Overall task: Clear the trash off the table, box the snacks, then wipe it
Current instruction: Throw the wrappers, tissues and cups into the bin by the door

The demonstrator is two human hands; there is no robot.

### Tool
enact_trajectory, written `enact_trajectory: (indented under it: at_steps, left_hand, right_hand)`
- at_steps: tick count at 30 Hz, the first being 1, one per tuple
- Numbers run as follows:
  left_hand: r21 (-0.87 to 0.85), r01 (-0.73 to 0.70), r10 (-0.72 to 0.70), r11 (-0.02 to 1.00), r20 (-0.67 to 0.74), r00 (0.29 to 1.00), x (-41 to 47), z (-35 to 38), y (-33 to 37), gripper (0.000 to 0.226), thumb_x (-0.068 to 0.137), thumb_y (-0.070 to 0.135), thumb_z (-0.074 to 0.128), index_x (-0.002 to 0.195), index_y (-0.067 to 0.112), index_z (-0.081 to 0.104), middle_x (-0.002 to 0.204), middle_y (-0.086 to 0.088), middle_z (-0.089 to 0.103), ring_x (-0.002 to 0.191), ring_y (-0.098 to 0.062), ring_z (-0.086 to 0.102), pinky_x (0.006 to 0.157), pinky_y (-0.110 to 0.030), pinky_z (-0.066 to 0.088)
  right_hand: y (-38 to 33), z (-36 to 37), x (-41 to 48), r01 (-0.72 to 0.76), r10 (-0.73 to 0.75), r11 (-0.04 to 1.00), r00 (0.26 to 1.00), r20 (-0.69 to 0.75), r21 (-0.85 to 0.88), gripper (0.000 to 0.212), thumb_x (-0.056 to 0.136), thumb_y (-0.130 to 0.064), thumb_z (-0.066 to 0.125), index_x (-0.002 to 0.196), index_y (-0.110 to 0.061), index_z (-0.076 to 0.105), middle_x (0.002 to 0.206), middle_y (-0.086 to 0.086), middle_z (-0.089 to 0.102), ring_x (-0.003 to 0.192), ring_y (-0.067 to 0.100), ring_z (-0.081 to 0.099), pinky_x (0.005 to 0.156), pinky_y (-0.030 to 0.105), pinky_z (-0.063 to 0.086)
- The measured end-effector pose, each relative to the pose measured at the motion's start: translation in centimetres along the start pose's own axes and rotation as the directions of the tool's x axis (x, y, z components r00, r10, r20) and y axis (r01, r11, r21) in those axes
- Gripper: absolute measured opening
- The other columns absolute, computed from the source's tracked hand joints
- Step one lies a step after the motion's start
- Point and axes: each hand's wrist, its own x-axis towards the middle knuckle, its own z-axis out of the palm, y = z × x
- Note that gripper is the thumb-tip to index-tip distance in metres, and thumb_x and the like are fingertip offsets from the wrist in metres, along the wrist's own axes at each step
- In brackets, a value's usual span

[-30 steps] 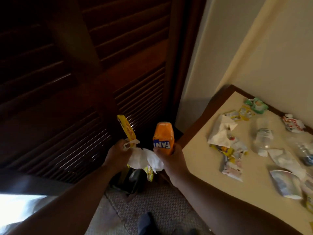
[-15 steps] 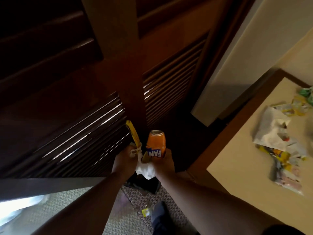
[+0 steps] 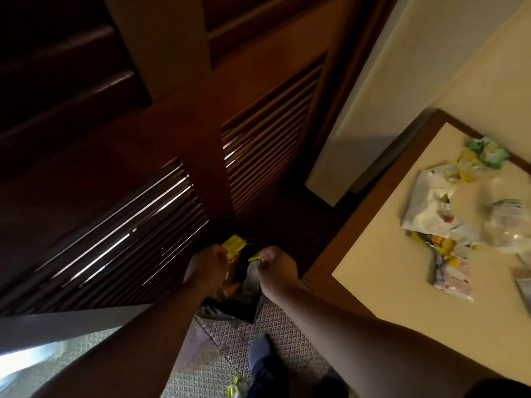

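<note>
Low in the middle of the frame, the left hand [image 3: 204, 267] and the right hand [image 3: 278, 267] hang side by side over a black bag [image 3: 227, 308] on the carpet [image 3: 201, 366]. Both are seen from the back, with the fingers [image 3: 219, 252] curled down and away, and I cannot tell whether they grip anything. A yellow wrapper [image 3: 234, 245] shows just past the left knuckles. A white tissue [image 3: 253, 278] sits in the dark gap between the hands, close against the right one. What else is in the bag is too murky to make out. At the right, the counter [image 3: 382, 271] carries crumpled paper [image 3: 428, 208], a green wrapper [image 3: 488, 150] and a blurred clear bottle [image 3: 505, 225] near the frame edge. A louvred door [image 3: 129, 219] fills the left.
</note>
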Motion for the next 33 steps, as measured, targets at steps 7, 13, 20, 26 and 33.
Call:
enact_trajectory:
  at_steps: [7,13,20,26,33]
  left_hand:
    - [-0.081,-0.291,0.287,0.953,-0.064,0.956,-2.5,-0.5,11.2,0.024,0.101,0.031,0.051,0.117,0.027,0.069,0.114,0.004,0.071,0.097,-0.011,0.061,0.079,-0.024,0.042]
    - [-0.048,-0.542,0.544,0.839,0.05,0.838,-5.8,3.9,23.2,0.024,0.101,0.033,0.054,0.12,0.029,0.067,0.114,0.007,0.07,0.103,-0.015,0.066,0.086,-0.033,0.055]
    - [0.184,-0.753,0.713,0.632,0.243,0.658,-8.2,13.8,33.2,0.037,0.085,0.028,0.066,0.121,0.028,0.063,0.124,0.0,0.062,0.115,-0.023,0.061,0.095,-0.034,0.051]
    - [0.483,-0.679,0.613,0.553,0.316,0.724,-7.4,19.8,39.6,0.088,0.078,0.021,0.069,0.151,0.047,0.026,0.163,-0.003,0.007,0.151,-0.031,0.012,0.11,-0.049,0.042]
    - [0.69,-0.604,0.37,0.399,0.482,0.794,-4.4,23.0,44.2,0.096,0.087,0.027,0.067,0.157,0.051,0.005,0.167,-0.007,-0.013,0.152,-0.041,0.006,0.118,-0.048,0.032]
  right_hand:
    - [-1.1,-11.2,-3.8,0.268,-0.246,0.961,0.942,-0.228,0.07,0.025,0.103,-0.017,0.049,0.113,-0.025,0.072,0.105,-0.011,0.069,0.081,-0.008,0.057,0.068,0.001,0.038]
    - [5.2,-22.8,-6.5,0.277,-0.223,0.961,0.824,-0.52,0.026,0.026,0.093,-0.005,0.054,0.1,-0.02,0.074,0.101,-0.006,0.072,0.092,0.009,0.064,0.079,0.02,0.049]
    - [19.9,-32.9,-9.2,-0.016,0.024,1.0,0.723,-0.691,0.018,0.026,0.087,-0.006,0.06,0.103,-0.021,0.073,0.109,0.001,0.069,0.1,0.024,0.065,0.09,0.036,0.052]
    - [28.3,-39.0,-9.4,-0.37,0.187,0.915,0.744,-0.641,-0.163,0.064,0.077,-0.038,0.067,0.138,-0.035,0.049,0.143,0.006,0.046,0.127,0.035,0.045,0.103,0.045,0.044]
    - [31.1,-42.6,-6.4,-0.395,0.261,0.9,0.827,-0.499,-0.184,0.093,0.073,-0.048,0.068,0.153,-0.049,0.021,0.153,0.005,0.028,0.134,0.036,0.042,0.102,0.049,0.045]
